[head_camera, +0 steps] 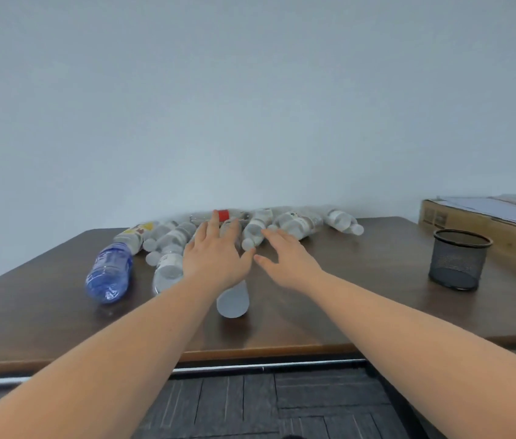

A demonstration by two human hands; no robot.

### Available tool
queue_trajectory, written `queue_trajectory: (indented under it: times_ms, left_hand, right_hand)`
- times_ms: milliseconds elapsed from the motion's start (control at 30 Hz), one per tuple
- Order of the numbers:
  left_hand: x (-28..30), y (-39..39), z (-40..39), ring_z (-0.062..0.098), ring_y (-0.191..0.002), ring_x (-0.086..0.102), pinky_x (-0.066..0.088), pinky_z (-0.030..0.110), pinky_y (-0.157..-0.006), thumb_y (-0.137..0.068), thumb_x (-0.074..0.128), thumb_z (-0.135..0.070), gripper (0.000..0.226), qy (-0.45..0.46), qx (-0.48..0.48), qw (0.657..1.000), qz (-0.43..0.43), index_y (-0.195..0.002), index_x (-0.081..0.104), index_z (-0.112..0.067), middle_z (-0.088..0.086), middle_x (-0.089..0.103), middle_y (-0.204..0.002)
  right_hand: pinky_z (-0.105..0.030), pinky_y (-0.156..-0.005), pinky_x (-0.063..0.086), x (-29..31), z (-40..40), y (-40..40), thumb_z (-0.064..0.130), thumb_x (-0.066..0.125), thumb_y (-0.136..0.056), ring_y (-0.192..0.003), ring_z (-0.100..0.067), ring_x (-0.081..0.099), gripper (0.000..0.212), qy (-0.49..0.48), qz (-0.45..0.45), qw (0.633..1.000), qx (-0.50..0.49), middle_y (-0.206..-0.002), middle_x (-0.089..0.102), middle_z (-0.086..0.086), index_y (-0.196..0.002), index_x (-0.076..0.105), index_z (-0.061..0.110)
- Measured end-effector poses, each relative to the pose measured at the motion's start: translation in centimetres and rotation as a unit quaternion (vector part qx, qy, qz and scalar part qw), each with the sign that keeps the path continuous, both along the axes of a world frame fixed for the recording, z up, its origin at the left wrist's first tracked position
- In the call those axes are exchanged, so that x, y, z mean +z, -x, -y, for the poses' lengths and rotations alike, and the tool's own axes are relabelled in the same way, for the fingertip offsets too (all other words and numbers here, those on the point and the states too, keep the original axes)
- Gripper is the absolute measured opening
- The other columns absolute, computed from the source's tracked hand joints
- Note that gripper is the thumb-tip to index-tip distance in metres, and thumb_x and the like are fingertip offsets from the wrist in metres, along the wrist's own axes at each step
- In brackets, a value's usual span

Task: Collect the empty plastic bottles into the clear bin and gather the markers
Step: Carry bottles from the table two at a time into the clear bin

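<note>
Nearest you, your two bare forearms reach out over the front edge of the brown table (313, 324). Just beyond that edge a clear bottle (233, 299) lies on its side with its base toward you; your left hand (215, 258) hovers flat over its far end, fingers spread and extended, palm down, closed on nothing. Whether the palm touches the bottle beneath it you cannot tell. Your right hand (285, 261) is beside it, equally spread with thumb out toward the left hand, empty, its fingertips close to the cap of a clear bottle (254, 232).

To your left a blue bottle (109, 274) lies on its side, with another clear bottle (168, 270) between it and your left wrist. To the right, well apart, a black mesh cup (458, 259) stands upright.

Farther back, a row of clear bottles lies jumbled against the wall, among them one with a red label (223, 214) and one with a yellow label (138, 231). At the far right sits a cardboard box (484, 236) with papers on top.
</note>
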State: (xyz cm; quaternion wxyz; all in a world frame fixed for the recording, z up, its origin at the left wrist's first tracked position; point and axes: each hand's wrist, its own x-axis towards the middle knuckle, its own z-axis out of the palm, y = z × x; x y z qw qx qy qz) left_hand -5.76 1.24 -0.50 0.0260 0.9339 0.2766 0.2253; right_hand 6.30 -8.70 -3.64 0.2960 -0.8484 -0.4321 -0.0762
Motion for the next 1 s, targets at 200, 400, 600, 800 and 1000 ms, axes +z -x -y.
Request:
queue_trajectory:
  times_ms: [200, 400, 600, 800, 1000]
  left_hand:
    - [-0.6, 2.5, -4.8, 0.022, -0.148, -0.007, 0.011, 0.045, -0.116, -0.091, 0.033, -0.062, 0.070, 0.012, 0.058, 0.998, -0.001, -0.152, 0.009, -0.037, -0.002, -0.013, -0.160]
    - [-1.1, 3.9, -7.8, 0.025, -0.147, -0.014, 0.007, 0.051, -0.117, -0.089, 0.029, -0.066, 0.071, 0.028, 0.093, 0.995, 0.015, -0.150, 0.004, -0.041, -0.004, -0.018, -0.159]
    - [-2.1, 3.7, -8.9, 0.029, -0.146, -0.018, 0.007, 0.054, -0.116, -0.087, 0.029, -0.070, 0.075, 0.052, 0.099, 0.994, 0.006, -0.150, 0.000, -0.041, -0.003, -0.017, -0.160]
    - [-3.7, 2.8, -9.1, 0.032, -0.146, -0.014, 0.015, 0.058, -0.113, -0.083, 0.034, -0.076, 0.085, 0.102, 0.091, 0.990, -0.043, -0.151, -0.001, -0.039, -0.003, -0.016, -0.160]
    - [-4.7, 1.9, -9.9, 0.041, -0.144, 0.000, 0.028, 0.056, -0.107, -0.082, 0.045, -0.073, 0.089, 0.132, 0.096, 0.985, -0.064, -0.151, 0.000, -0.039, 0.000, -0.013, -0.160]
  right_hand:
    - [-0.045, -0.100, 0.043, 0.6, -6.7, 2.7, 0.063, 0.054, -0.074, -0.125, -0.030, 0.048, 0.083, -0.014, -0.149, 0.989, -0.012, -0.142, 0.045, -0.009, -0.144, 0.029, 0.028]
    - [-0.039, -0.104, 0.040, 0.5, -9.7, 3.5, 0.039, 0.066, -0.083, -0.130, -0.032, 0.042, 0.094, 0.122, -0.208, 0.970, -0.040, -0.148, 0.033, -0.015, -0.152, 0.005, 0.018]
    - [-0.034, -0.079, 0.042, -0.3, -8.5, 3.4, 0.031, 0.060, -0.080, -0.112, -0.033, 0.052, 0.076, 0.039, -0.117, 0.989, -0.078, -0.130, 0.048, -0.013, -0.145, 0.021, 0.026]
    - [-0.042, -0.078, 0.050, -0.3, -7.2, 2.1, 0.025, 0.057, -0.068, -0.105, -0.028, 0.051, 0.072, -0.122, -0.018, 0.991, -0.051, -0.115, 0.051, -0.006, -0.135, 0.032, 0.031]
    - [-0.043, -0.079, 0.050, 0.3, -6.2, 1.6, 0.026, 0.061, -0.074, -0.107, -0.023, 0.048, 0.073, -0.151, 0.001, 0.987, -0.049, -0.115, 0.051, -0.002, -0.139, 0.030, 0.032]
